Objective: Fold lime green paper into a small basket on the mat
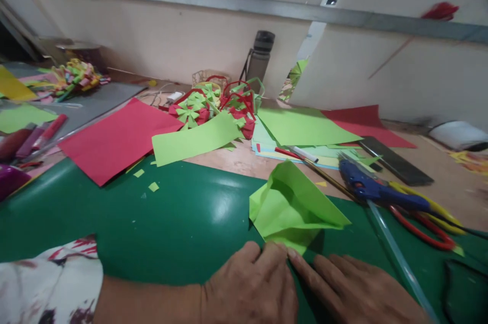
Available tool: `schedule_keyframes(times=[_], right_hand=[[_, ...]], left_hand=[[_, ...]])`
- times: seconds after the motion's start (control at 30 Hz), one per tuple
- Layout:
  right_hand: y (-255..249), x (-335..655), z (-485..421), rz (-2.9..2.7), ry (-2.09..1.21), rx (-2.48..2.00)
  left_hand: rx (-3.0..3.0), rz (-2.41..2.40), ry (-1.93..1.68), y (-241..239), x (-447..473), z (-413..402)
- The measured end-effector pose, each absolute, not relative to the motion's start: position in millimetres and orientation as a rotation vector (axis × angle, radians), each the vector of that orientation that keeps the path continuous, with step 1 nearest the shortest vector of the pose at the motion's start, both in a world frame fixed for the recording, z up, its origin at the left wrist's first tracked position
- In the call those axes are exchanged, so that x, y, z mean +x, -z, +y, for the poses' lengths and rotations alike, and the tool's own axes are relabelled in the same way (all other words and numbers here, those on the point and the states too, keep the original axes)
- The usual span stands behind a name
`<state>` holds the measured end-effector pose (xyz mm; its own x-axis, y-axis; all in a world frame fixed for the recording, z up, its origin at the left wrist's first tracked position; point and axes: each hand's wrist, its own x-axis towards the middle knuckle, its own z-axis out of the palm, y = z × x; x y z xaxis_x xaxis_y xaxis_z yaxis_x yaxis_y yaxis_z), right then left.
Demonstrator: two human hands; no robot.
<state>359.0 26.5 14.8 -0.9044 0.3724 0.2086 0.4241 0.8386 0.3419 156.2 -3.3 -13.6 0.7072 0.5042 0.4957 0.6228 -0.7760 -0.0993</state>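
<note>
A partly folded light-green paper (290, 202) sits on the green mat with its top standing up like an open pocket. My left hand (253, 283) is closed at its near edge, thumb and fingers bunched together on the paper. From the other side, my right hand (346, 288) reaches in with its index finger stretched out, the tip at the same near corner beside the left fingers. The other right fingers lie loosely bent above the mat. The underside of the paper near my fingertips is hidden.
The green mat (183, 217) has paper scraps on it. Behind are a red sheet (122, 136), a green strip (196, 138), small red-and-green paper baskets (213, 105) and a dark bottle (259, 60). On the right lie a blue glue gun (381, 189), red-handled scissors (423, 230) and a clear glue stick (400, 258).
</note>
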Motion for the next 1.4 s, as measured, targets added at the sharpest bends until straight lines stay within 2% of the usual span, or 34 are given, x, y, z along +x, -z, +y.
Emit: schedule_keyframes(times=[0.53,0.9,1.27,1.4], right_hand=[[-20.8,363.6,8.2,-3.024,0.593,-0.731],[-18.9,369.1,15.7,-3.064,0.363,-0.72],[-15.0,381.7,17.3,-3.029,0.305,-0.737],[-30.3,376.4,23.4,-3.02,0.041,-0.761]], left_hand=[[-2.856,-0.992,0.481,-12.5,147.7,-14.6],[-3.051,-1.162,0.061,-22.3,143.6,-7.1],[-3.047,-1.194,0.064,-23.9,145.1,-7.7],[-3.059,-1.214,0.059,-25.3,145.0,-7.3]])
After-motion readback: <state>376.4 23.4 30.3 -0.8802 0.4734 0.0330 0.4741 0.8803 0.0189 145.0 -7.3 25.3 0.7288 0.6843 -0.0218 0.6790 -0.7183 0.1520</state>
